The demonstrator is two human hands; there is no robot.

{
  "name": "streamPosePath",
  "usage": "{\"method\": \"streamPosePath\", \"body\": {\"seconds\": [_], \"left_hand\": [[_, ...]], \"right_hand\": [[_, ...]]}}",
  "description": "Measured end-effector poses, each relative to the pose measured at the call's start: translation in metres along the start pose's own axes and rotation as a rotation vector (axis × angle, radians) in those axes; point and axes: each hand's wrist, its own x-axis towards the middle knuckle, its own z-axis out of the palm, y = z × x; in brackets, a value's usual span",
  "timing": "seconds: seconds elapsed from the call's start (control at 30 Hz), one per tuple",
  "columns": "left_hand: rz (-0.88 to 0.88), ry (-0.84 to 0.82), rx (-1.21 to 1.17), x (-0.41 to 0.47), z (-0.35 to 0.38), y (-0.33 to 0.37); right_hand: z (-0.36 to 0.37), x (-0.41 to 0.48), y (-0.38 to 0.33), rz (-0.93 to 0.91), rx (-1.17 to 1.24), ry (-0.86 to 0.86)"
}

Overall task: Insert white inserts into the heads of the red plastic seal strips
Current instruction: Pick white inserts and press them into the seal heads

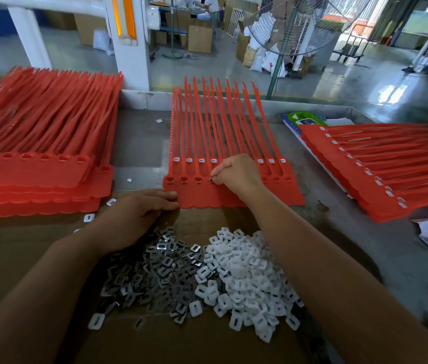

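Joined red seal strips (pixel 207 199) lie on the worktop (pixel 139 143). The right hand (pixel 236 174) has a narrow grip, pinching what is apparently an insert at the fourth head. The left hand (pixel 134 216) presses flat on the near edge. Loose white inserts (pixel 244 279) are heaped nearer: light, stiff, slippery; pinch by the edges.

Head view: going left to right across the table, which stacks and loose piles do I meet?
Left stack of red seal strips, pile of grey metal clips, pile of white inserts, right stack of red seal strips.
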Motion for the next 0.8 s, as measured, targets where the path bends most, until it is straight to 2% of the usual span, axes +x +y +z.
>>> {"method": "streamPosePath", "body": {"seconds": [0.17, 0.53, 0.8], "left_hand": [[-0.005, -0.002, 0.004, 0.000, -0.001, 0.000], [-0.002, -0.003, 0.012, -0.001, -0.001, 0.000], [0.000, -0.004, 0.009, -0.001, -0.003, 0.002]], "right_hand": [[0.000, 0.002, -0.006, 0.079, -0.026, -0.003], [-0.004, 0.001, -0.008, 0.106, -0.027, -0.044], [-0.023, -0.031, -0.022, -0.057, 0.039, -0.252]]}}
